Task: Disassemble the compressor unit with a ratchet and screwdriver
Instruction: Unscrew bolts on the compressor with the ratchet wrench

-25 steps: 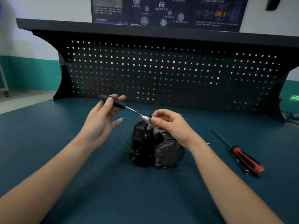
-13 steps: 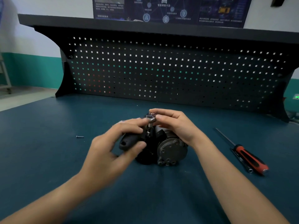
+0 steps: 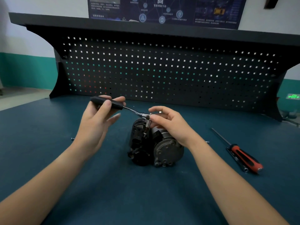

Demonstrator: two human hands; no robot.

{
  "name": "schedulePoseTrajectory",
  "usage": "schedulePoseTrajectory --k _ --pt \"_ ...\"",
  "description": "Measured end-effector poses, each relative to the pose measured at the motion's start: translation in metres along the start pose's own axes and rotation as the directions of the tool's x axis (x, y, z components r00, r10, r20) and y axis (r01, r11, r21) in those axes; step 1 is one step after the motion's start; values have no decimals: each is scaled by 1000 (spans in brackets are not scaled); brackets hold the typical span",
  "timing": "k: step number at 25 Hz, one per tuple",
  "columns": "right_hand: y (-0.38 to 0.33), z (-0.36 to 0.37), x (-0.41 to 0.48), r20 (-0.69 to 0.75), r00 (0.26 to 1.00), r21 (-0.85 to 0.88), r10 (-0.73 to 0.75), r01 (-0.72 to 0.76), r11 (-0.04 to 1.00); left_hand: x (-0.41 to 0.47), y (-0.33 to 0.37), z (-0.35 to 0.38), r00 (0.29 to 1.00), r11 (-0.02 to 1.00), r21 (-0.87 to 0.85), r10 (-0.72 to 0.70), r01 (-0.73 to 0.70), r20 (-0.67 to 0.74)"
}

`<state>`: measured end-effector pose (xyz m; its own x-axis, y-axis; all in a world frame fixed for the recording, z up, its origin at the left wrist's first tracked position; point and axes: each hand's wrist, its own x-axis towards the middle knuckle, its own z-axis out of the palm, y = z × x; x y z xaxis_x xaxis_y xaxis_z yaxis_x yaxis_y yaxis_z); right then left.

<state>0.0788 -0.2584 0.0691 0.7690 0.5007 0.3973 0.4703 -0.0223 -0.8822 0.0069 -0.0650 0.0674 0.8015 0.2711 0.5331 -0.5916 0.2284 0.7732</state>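
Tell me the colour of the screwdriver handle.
Red with black strips; the screwdriver handle shows best in the head view, the only one.

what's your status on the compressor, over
Left hand grips ratchet handle, right hand pinches its head. Socket upright on top of compressor unit. Screwdriver lies off right, nothing in the way.

Before me, a dark teal bench top (image 3: 146, 197) runs back to a black perforated panel (image 3: 162, 70) capped by a black shelf (image 3: 113, 25), while behind it a white wall (image 3: 40, 5) with a green lower band (image 3: 27, 72) carries a dark blue poster (image 3: 186, 8), pale floor (image 3: 21, 96) shows at left and a green sign (image 3: 293, 96) glows at right.
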Motion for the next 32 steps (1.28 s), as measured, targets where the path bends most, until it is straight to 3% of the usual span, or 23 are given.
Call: schedulePoseTrajectory --k 3,6,9,11,14,16,18,20,22,25,26,28,30,32 --pt "-2 -1 -1 39 999 -10 20 -20 1000 -40 10 4 934 899 265 309 -349 182" --pt "-2 -2 -2 27 999 9 18 -18 1000 -60 11 12 857 784 365 392 -501 335" --pt "-3 -1 -3 20 1000 43 10 -10 999 -44 10 9 932 899 261 312 -352 184" --pt "-4 0 -3 21 1000 29 -5 5 1000 -19 8 2 994 989 108 97 -102 53" --pt "-3 3 -3 -1 1000 -24 -7 7 1000 14 3 -2 977 968 -138 -214 211 -7" --pt "-2 3 -2 -15 1000 -42 -6 6 999 19 1 2 973 961 -165 -230 222 -26" --pt "-1 2 -2 -29 1000 -24 0 0 1000 7 2 8 998 996 -67 -60 59 -18" --pt "0 -1 -1 -11 1000 3 18 -18 1000 -17 7 10 978 971 127 194 -203 76" --pt "-1 -3 -2 27 999 19 30 -30 999 -44 8 13 879 831 314 377 -460 291" --pt "-2 -6 -3 73 997 87 28 -35 996 -66 2 21 744 553 501 436 -666 507" --pt "-3 -6 -3 80 996 99 29 -37 994 -67 1 22 744 570 485 435 -663 507" --pt "-3 -7 -2 83 996 101 39 -47 994 -61 1 18 824 781 332 380 -530 421" --pt "-4 -6 -2 68 996 90 50 -56 994 -48 1 9 920 923 180 287 -340 268" --pt "-4 -4 -2 58 998 91 30 -35 995 -28 -1 -1 988 987 67 140 -145 72"
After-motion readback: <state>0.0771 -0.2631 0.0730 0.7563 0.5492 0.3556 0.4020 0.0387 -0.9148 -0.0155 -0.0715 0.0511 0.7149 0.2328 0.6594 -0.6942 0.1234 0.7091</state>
